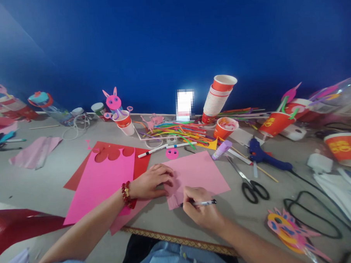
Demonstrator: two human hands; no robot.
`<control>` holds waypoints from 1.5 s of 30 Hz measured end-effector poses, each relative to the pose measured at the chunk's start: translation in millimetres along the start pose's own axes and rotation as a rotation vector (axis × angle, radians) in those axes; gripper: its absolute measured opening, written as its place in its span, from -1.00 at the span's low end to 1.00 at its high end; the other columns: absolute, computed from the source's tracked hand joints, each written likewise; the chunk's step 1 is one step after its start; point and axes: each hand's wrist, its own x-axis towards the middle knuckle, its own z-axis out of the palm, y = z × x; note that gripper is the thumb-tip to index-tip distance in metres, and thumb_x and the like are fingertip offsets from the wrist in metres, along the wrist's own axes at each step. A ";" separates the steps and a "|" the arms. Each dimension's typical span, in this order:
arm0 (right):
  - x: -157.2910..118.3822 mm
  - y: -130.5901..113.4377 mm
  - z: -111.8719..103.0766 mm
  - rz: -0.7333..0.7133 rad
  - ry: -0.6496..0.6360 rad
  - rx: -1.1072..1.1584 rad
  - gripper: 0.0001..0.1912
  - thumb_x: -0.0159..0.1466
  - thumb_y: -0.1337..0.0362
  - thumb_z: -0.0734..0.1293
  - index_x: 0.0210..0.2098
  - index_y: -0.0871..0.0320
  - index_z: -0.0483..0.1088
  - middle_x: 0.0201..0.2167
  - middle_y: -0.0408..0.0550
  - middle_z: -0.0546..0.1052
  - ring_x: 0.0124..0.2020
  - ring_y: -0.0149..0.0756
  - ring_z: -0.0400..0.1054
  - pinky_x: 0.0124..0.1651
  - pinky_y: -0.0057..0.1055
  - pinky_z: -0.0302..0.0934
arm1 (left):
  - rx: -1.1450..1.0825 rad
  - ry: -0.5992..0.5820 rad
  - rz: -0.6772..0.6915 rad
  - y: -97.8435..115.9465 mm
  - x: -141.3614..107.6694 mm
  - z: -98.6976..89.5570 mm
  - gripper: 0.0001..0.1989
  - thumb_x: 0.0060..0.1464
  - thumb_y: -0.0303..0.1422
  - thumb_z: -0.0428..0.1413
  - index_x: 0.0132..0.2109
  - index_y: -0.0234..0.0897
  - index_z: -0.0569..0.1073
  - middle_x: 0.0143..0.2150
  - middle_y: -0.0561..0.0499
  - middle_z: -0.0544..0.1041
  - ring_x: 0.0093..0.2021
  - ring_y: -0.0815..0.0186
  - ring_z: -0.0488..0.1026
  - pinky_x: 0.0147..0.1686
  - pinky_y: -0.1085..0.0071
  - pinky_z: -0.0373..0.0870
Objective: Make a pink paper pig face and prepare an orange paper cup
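Observation:
A light pink sheet (199, 171) lies on the grey table in front of me. My left hand (153, 181), with a red bead bracelet at the wrist, rests on the sheet's left edge, fingers slightly bent and apart. In my right hand (200, 208) is a black and white marker (206, 202), its tip hidden low at the sheet's near edge. A small pink round face with two eyes (172, 153) lies just beyond the sheet. Under my left forearm are a bright pink sheet (108, 181) with round cut-outs and a red sheet (143, 158).
Black-handled scissors (249, 184), a purple glue stick (222, 149) and a blue glue gun (264, 156) with its cord lie right. Colourful pipe cleaners (184, 132), stacked paper cups (217, 98) and a bunny-topped cup (124, 122) stand behind. A pink craft figure (290, 229) lies near right.

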 end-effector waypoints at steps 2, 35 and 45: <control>0.1 0.1 -0.1 0.004 -0.001 0.004 -0.80 0.10 0.43 0.16 -0.57 0.09 0.04 -0.67 -0.30 0.12 -0.61 -0.44 0.04 -0.50 -0.47 -0.12 | -0.001 0.002 -0.001 -0.3 0.1 0.1 -0.78 0.15 -0.25 0.14 -0.05 -0.14 0.42 0.12 -0.09 0.41 0.17 0.13 0.28 0.19 0.21 0.15; -1.0 0.7 -1.2 0.007 0.017 0.056 -0.81 0.12 0.43 0.15 -0.57 0.10 0.07 -0.67 -0.29 0.14 -0.61 -0.45 0.05 -0.50 -0.48 -0.12 | 0.000 0.008 0.002 -0.1 -0.3 0.9 -0.79 0.15 -0.27 0.15 -0.06 -0.14 0.42 0.12 -0.07 0.41 0.17 0.15 0.28 0.19 0.23 0.14; -6.1 8.4 1.4 0.114 0.201 0.202 -0.89 0.25 0.38 0.18 -0.42 0.11 0.23 -0.59 -0.26 0.30 -0.58 -0.43 0.17 -0.50 -0.51 0.04 | 0.000 0.013 0.002 -0.9 -1.4 1.6 -0.76 0.15 -0.25 0.16 -0.04 -0.16 0.43 0.11 -0.09 0.41 0.16 0.14 0.29 0.18 0.22 0.16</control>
